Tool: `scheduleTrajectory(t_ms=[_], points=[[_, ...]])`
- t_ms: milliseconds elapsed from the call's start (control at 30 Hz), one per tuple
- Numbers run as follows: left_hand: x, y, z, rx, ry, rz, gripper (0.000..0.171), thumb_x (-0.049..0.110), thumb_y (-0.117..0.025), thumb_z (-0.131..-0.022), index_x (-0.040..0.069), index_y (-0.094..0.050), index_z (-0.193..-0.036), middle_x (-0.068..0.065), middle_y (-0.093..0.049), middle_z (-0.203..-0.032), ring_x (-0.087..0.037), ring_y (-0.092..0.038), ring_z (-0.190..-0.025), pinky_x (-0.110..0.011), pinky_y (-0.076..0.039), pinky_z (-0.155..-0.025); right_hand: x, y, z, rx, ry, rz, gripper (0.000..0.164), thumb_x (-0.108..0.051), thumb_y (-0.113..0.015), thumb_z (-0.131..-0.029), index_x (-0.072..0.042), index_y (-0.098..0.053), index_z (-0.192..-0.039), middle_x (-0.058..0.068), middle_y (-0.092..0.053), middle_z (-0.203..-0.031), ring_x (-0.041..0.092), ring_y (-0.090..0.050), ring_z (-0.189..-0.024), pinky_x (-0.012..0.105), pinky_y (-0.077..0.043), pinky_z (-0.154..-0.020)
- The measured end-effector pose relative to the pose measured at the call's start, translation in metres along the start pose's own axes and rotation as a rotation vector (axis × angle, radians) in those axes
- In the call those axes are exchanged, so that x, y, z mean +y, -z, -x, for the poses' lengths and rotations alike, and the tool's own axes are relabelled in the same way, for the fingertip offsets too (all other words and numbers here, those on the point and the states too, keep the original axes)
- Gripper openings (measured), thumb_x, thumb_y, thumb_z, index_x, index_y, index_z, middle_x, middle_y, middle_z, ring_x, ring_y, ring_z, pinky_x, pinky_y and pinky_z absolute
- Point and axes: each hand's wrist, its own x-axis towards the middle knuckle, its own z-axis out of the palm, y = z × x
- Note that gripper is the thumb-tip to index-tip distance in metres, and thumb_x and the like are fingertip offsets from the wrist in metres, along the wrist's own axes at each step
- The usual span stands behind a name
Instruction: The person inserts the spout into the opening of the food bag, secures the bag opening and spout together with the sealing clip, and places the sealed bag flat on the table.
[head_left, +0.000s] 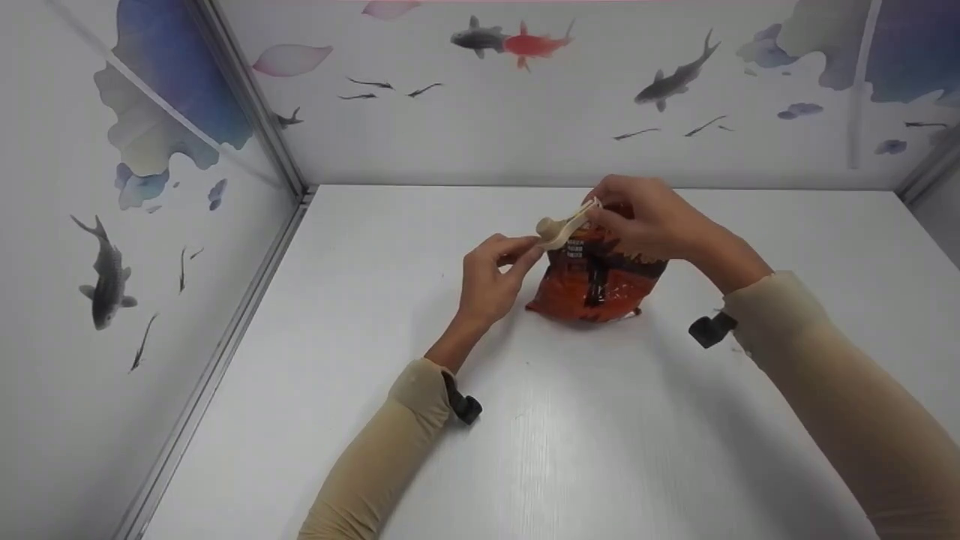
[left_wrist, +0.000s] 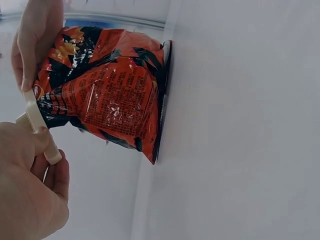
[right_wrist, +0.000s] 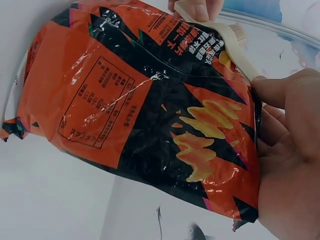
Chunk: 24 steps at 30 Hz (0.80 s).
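An orange and black bag of chips (head_left: 600, 289) stands on the table with its top end up, its printed back showing in the left wrist view. Across its top corner lies a cream plastic bag clip (head_left: 556, 238) with a round knob on one side. My left hand (head_left: 491, 279) pinches one end of the clip (left_wrist: 35, 116) between thumb and fingers. At the clip's other end, my right hand (head_left: 651, 217) grips the bag's upper edge, its thumb on the clip (right_wrist: 239, 52) and its fingers partly hidden behind the bag (right_wrist: 125, 95).
The white table (head_left: 420, 225) spreads around the bag. A back wall (head_left: 525, 127) painted with fish and a left side wall (head_left: 52, 247) close in the work area. Each sleeve cuff carries a black wrist camera (head_left: 466, 409).
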Motion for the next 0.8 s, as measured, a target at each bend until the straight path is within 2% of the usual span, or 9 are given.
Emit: scheduleTrajectory(t_ms=[133, 267, 367, 633, 800], points=[[0.001, -0.001, 0.000, -0.002, 0.015, 0.010, 0.024, 0.023, -0.075, -0.104, 0.013, -0.082, -0.125, -0.003, -0.076, -0.106, -0.011, -0.071, -0.106, -0.024, -0.060, -0.098, 0.001, 0.000, 0.000, -0.001, 0.002, -0.030, 0.019, -0.026, -0.061, -0.112, -0.012, -0.070, -0.121, 0.009, -0.078, -0.107, 0.022, -0.066, -0.088, 0.025, -0.058, -0.073], [0.002, -0.002, 0.001, 0.002, 0.022, 0.019, 0.023, 0.021, -0.076, -0.104, 0.013, -0.082, -0.124, -0.002, -0.076, -0.106, -0.010, -0.071, -0.106, -0.023, -0.060, -0.098, 0.003, 0.000, -0.001, -0.004, -0.007, -0.039, 0.020, -0.028, -0.061, -0.112, -0.013, -0.071, -0.120, 0.009, -0.077, -0.104, 0.024, -0.069, -0.088, 0.024, -0.060, -0.071], [0.001, -0.002, 0.000, 0.003, 0.016, 0.020, 0.023, 0.021, -0.076, -0.104, 0.013, -0.082, -0.124, -0.003, -0.076, -0.106, -0.010, -0.072, -0.106, -0.024, -0.061, -0.098, 0.004, 0.001, -0.002, -0.011, -0.020, -0.029, 0.019, -0.028, -0.061, -0.112, -0.015, -0.071, -0.121, 0.008, -0.076, -0.104, 0.024, -0.069, -0.089, 0.027, -0.061, -0.073], [0.000, -0.002, 0.001, -0.009, 0.020, 0.020, 0.024, 0.021, -0.075, -0.104, 0.012, -0.081, -0.125, -0.005, -0.076, -0.108, -0.013, -0.072, -0.108, -0.033, -0.062, -0.100, 0.009, 0.005, -0.005, -0.058, -0.002, -0.031, 0.023, -0.036, -0.063, -0.111, -0.018, -0.073, -0.122, 0.004, -0.078, -0.107, 0.023, -0.070, -0.099, 0.041, -0.060, -0.091], [0.003, -0.003, 0.001, -0.013, 0.018, 0.021, 0.023, 0.020, -0.075, -0.104, 0.012, -0.080, -0.125, -0.004, -0.076, -0.112, -0.014, -0.072, -0.109, -0.030, -0.062, -0.099, 0.014, 0.009, -0.006, -0.068, 0.016, -0.047, 0.022, -0.037, -0.065, -0.110, -0.017, -0.073, -0.116, 0.002, -0.079, -0.100, 0.021, -0.068, -0.096, 0.038, -0.054, -0.090]])
